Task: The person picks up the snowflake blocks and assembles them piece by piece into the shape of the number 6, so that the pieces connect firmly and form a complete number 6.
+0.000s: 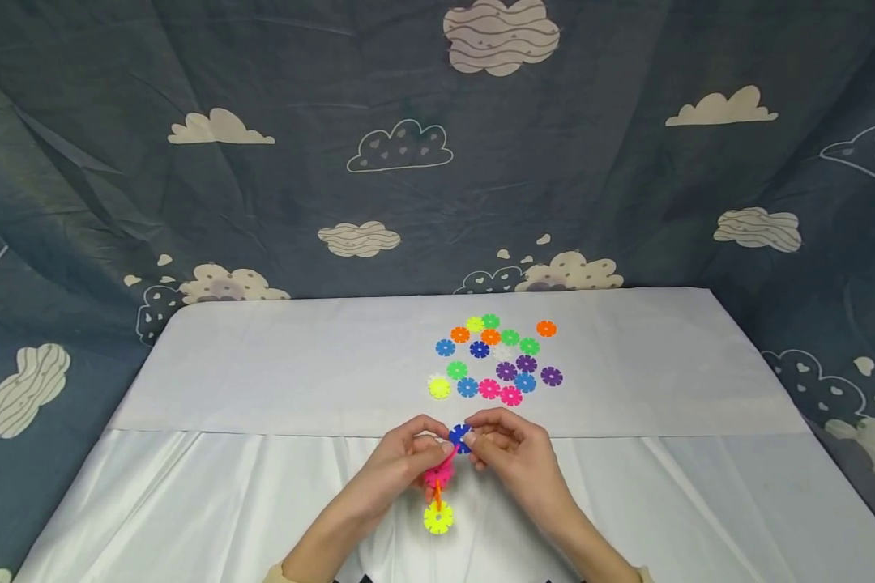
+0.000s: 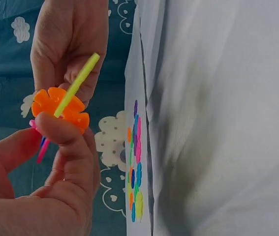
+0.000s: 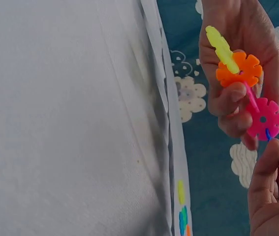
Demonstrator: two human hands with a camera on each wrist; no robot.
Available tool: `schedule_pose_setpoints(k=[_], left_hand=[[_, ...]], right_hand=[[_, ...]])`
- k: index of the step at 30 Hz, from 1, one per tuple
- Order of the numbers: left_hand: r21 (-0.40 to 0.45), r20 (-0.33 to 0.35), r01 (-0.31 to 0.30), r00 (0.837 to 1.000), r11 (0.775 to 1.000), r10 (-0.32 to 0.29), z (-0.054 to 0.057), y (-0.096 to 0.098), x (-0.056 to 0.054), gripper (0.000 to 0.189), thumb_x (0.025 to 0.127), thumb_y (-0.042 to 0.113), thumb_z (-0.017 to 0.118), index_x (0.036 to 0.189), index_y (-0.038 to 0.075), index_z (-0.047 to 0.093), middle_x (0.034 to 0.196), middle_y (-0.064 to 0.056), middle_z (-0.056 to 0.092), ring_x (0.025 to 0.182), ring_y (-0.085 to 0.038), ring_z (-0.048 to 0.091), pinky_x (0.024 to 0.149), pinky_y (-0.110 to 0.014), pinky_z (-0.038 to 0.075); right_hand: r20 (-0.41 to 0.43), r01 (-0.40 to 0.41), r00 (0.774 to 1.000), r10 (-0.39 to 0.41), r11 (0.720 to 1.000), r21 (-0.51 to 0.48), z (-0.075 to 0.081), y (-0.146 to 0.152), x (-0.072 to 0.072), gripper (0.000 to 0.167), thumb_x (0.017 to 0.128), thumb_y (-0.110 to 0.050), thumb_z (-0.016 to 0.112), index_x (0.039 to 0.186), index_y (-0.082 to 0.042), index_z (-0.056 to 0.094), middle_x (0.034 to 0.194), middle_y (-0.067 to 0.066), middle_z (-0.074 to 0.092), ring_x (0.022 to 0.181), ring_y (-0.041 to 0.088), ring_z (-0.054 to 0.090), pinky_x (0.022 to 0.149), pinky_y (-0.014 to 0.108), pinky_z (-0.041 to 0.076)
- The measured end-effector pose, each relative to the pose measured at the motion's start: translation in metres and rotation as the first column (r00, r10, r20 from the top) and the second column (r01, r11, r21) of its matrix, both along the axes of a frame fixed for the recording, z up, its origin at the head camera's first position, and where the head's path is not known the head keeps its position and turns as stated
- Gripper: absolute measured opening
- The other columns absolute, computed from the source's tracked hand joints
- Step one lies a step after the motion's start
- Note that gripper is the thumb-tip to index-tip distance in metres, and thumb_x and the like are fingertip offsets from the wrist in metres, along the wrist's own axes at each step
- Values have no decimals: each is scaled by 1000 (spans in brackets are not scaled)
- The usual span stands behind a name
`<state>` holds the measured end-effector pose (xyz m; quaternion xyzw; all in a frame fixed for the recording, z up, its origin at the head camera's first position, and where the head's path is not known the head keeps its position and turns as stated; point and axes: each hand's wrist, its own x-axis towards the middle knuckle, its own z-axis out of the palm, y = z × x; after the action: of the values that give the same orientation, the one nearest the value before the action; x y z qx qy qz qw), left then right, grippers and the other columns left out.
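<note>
My left hand [image 1: 390, 468] holds a linked chain of notched plastic flower discs by its pink part. A yellow disc [image 1: 438, 518] hangs at the chain's lower end, joined to an orange disc [image 3: 251, 70]. Beyond the orange one come pink discs, and the outermost pink disc [image 3: 273, 112] faces the right wrist camera. Between thumb and fingers, my right hand [image 1: 519, 450] pinches a dark blue disc [image 1: 461, 438]. The blue disc's edge meets the outer pink disc's rim, seen edge-on in the right wrist view. Both hands are close together above the white cloth.
Loose discs lie spread on the white table [image 1: 277, 364] beyond the hands, among them a lime yellow disc [image 1: 440, 388], a pink disc [image 1: 511, 396] and a purple disc [image 1: 552, 376]. A dark cloud-print curtain [image 1: 299, 194] stands behind the table.
</note>
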<state>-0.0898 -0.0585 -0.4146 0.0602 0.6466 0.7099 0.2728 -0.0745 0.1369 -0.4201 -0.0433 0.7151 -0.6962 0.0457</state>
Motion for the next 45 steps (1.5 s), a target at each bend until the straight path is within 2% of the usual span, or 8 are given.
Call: schedule_pose_setpoints(k=[9,14,18,21,28,32,36,45], left_hand=[[40,-2,2,1000,999,-2,0,0,1,26,97,22,63,106,-2,57,74,-5,57,47,-12,46,46,-21,42],[32,4,-26,1000,999,26,2,-5,-1,25,99,22,60,103,-2,54,69,-3,54,47,-12,46,45,-20,43],[49,10,-29,1000,998,28,3,-9,-2,26,101,23,56,99,-2,52,70,-6,53,46,-14,45,45,-21,42],[67,4,-25,1000,997,25,4,-12,-4,25,102,21,54,98,-3,51,76,-9,56,48,-14,46,45,-21,43],[82,16,-22,1000,996,21,4,-14,-6,22,104,19,48,99,-3,50,85,-13,60,55,-14,50,46,-20,43],[85,24,-23,999,996,22,4,-15,-6,21,105,18,45,100,-2,49,86,-14,61,56,-15,53,46,-20,43],[92,33,-36,999,995,33,4,-15,-7,21,104,18,46,99,-1,49,86,-13,61,57,-15,54,46,-20,44],[105,58,-86,995,991,80,4,-15,-7,20,104,19,47,104,-1,49,90,-15,65,57,-14,55,46,-20,45]], right_hand=[[11,-73,997,73,996,58,0,4,-2,27,91,-11,72,114,0,65,94,19,68,79,32,66,76,32,56],[5,-38,999,37,990,135,2,18,-10,28,91,-9,71,116,0,65,109,17,65,90,37,66,78,31,56],[-28,-11,999,18,973,229,1,35,-21,24,91,-5,69,114,0,66,108,18,66,89,34,66,76,33,57],[-59,-3,998,24,940,341,1,50,-32,22,91,-4,68,113,-1,67,104,15,68,87,30,66,75,34,57],[-71,-2,996,55,806,592,-3,75,-68,22,91,-4,68,113,-5,69,102,5,68,92,22,62,76,31,56],[-34,-86,989,141,756,649,-7,80,-86,25,90,0,67,114,-6,69,107,6,68,93,22,61,82,34,55],[-11,-146,977,213,706,693,-13,81,-95,29,87,2,70,113,-10,71,102,3,66,86,20,57,78,32,52],[-13,-143,972,234,638,757,-18,77,-99,38,81,1,77,114,-16,71,97,0,60,83,19,52,71,28,50]])
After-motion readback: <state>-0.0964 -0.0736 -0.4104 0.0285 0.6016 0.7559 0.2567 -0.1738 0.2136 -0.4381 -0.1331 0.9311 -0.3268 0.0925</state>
